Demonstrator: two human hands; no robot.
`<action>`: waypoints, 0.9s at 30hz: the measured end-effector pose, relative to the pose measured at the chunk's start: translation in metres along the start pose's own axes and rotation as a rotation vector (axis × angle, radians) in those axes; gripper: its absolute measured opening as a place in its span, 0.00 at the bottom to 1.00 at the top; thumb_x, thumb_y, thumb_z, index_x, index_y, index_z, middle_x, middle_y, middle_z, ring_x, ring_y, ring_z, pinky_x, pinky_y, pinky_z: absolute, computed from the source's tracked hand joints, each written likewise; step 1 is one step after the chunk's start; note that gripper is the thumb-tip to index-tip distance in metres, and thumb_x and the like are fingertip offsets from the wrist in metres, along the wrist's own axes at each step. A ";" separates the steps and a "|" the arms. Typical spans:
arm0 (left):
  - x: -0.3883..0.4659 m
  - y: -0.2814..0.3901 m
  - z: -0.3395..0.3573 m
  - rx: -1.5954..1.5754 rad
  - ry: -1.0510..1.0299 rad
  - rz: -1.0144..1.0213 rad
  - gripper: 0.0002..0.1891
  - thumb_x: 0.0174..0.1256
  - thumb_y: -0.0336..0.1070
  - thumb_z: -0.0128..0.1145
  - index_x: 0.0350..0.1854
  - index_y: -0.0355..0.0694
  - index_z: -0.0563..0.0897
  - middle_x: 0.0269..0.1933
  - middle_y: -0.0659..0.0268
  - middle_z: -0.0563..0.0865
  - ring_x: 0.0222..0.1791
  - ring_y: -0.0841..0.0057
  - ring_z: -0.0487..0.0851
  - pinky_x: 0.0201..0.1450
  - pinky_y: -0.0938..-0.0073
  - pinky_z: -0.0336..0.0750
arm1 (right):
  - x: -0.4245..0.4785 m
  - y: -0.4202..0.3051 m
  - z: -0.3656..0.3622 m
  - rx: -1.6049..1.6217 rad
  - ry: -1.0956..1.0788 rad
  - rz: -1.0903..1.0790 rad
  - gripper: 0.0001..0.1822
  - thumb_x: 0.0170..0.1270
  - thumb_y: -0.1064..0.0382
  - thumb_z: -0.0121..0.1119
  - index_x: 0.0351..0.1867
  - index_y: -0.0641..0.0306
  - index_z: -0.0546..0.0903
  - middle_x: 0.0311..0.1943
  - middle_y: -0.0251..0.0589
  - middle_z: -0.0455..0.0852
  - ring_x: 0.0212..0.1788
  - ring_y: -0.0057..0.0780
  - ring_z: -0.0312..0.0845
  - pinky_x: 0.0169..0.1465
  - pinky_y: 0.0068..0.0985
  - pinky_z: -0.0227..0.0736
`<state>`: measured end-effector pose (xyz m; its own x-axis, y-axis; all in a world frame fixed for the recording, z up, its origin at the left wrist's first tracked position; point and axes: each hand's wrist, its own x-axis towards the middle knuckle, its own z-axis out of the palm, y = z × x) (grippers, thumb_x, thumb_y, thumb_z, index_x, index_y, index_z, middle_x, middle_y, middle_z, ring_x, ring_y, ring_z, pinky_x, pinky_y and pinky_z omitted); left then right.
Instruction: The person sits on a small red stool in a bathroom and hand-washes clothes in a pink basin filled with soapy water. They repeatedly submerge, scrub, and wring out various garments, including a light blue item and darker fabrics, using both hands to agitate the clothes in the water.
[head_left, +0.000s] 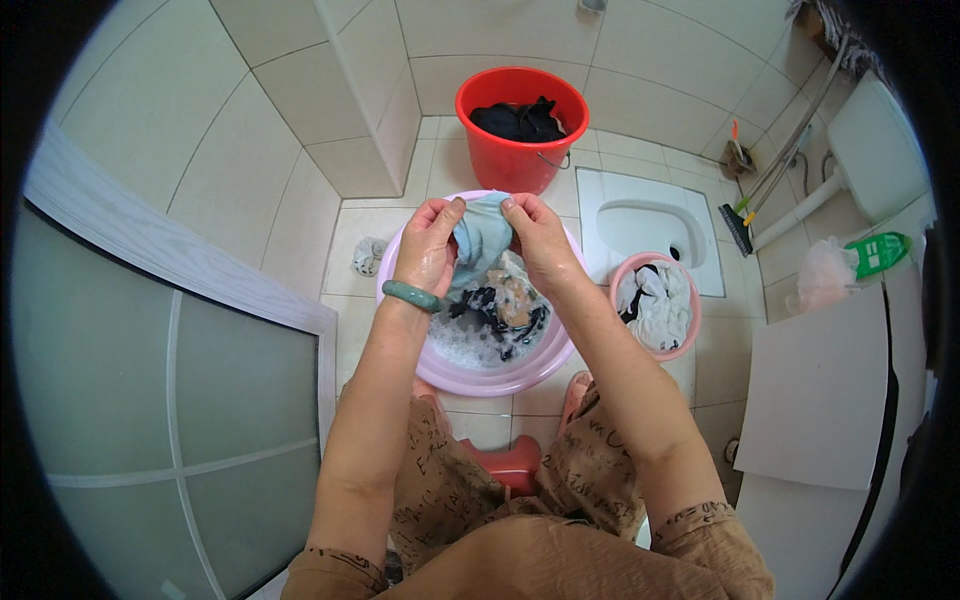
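A wet light-blue cloth (482, 236) is stretched between my two hands over a round pink-purple plastic basin (495, 382). My left hand (430, 251), below which a green bangle circles the wrist, pinches the cloth's left side between thumb and fingers. On the other side, my right hand (541, 238) grips its upper right edge. Sudsy water (461, 341) lies in the basin beneath, with black fabric (491, 309) and a beige and white piece (516, 296) soaking in it. The lower end of the blue cloth hangs down towards the water.
Behind the basin stands a red bucket (517, 169) holding dark clothes. A squat toilet (645, 217) is set in the floor at the right, a small pink basin (694, 330) of white laundry beside it. A red stool (517, 469) is between my legs; a white cabinet (817, 390) stands right.
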<state>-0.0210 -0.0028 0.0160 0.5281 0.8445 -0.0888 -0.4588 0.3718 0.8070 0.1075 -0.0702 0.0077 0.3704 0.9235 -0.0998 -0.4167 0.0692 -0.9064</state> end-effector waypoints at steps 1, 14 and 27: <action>-0.002 0.000 0.008 -0.043 0.013 0.007 0.05 0.62 0.36 0.56 0.34 0.41 0.75 0.33 0.70 0.79 0.32 0.82 0.75 0.38 0.80 0.72 | 0.003 0.002 0.001 -0.064 0.050 -0.057 0.11 0.65 0.57 0.51 0.36 0.62 0.76 0.31 0.29 0.77 0.33 0.17 0.69 0.38 0.20 0.66; 0.009 -0.035 0.002 -0.186 0.200 -0.298 0.19 0.67 0.49 0.47 0.45 0.36 0.74 0.43 0.61 0.80 0.44 0.71 0.78 0.48 0.69 0.73 | -0.008 0.020 0.019 -1.394 0.196 -0.545 0.12 0.61 0.60 0.50 0.22 0.62 0.73 0.17 0.49 0.77 0.21 0.47 0.76 0.25 0.39 0.70; -0.003 -0.035 -0.022 -0.150 0.239 -0.271 0.18 0.65 0.49 0.48 0.44 0.37 0.75 0.40 0.60 0.81 0.40 0.68 0.80 0.45 0.67 0.75 | -0.031 0.037 0.043 -1.442 0.023 -0.578 0.15 0.65 0.59 0.42 0.27 0.63 0.77 0.20 0.54 0.79 0.23 0.52 0.76 0.27 0.43 0.69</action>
<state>-0.0226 -0.0098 -0.0249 0.4717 0.7671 -0.4348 -0.4340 0.6312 0.6428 0.0450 -0.0802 -0.0048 0.2111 0.8933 0.3967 0.9005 -0.0199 -0.4344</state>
